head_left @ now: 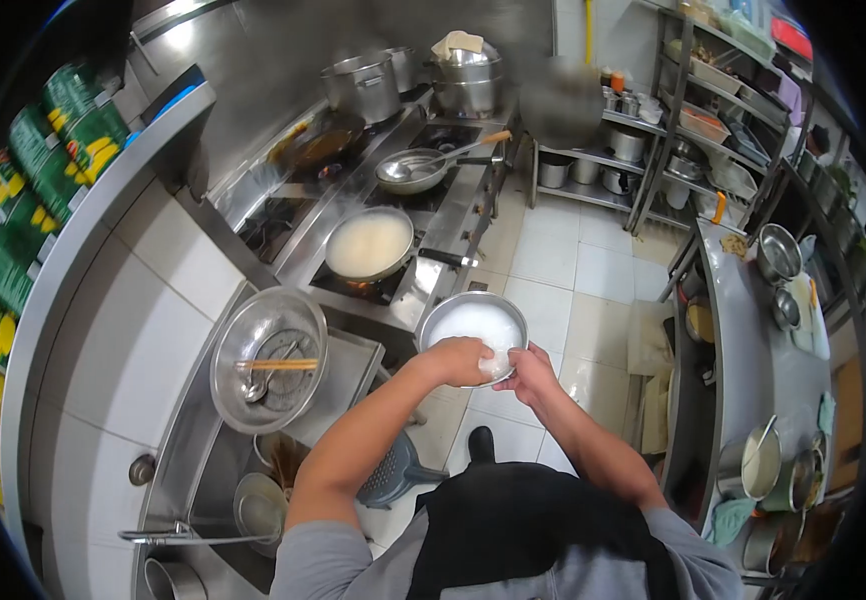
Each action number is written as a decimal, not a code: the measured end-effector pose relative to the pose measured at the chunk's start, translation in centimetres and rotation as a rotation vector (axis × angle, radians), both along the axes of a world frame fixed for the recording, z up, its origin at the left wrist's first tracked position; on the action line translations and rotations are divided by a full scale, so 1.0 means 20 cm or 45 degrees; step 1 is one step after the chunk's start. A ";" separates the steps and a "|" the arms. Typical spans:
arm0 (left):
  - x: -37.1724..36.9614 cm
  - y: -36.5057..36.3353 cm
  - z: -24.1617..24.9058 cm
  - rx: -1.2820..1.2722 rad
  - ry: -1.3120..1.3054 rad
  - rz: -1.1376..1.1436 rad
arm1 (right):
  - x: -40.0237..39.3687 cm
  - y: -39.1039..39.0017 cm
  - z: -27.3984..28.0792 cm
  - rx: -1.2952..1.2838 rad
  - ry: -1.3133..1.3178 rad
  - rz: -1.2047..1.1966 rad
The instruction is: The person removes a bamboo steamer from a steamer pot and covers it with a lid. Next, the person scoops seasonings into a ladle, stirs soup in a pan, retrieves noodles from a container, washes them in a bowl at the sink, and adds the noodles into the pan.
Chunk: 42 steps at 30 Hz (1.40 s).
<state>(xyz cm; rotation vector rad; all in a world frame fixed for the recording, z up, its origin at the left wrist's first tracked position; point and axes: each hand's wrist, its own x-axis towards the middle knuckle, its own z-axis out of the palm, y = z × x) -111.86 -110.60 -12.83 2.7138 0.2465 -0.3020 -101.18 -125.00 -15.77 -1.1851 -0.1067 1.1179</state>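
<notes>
A round metal bowl (473, 297) with smooth white contents (468, 322) is held in front of me, above the floor. My left hand (461, 361) reaches over the near rim with its fingers curled inside the bowl. Beside its fingertips is a whitish lump (494, 364); I cannot make out what it is. My right hand (529, 372) grips the rim on the right side, closed on the bowl. Left of the bowl, a pan of cloudy, pale liquid (369, 244) stands on a lit burner, its dark handle (447, 258) pointing toward the bowl.
Another pan (415, 184) on the stove holds a ladle (393, 171). Big pots (363, 88) stand behind. At left, a steel basin (221, 350) holds chopsticks (283, 365). A grey plastic colander (393, 470) is low near my legs. A steel worktable (748, 340) runs along the right.
</notes>
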 end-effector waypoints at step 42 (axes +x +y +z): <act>0.63 1.99 0.44 -0.605 -0.350 1.051 | 1.20 1.80 0.10 0.073 -0.093 0.589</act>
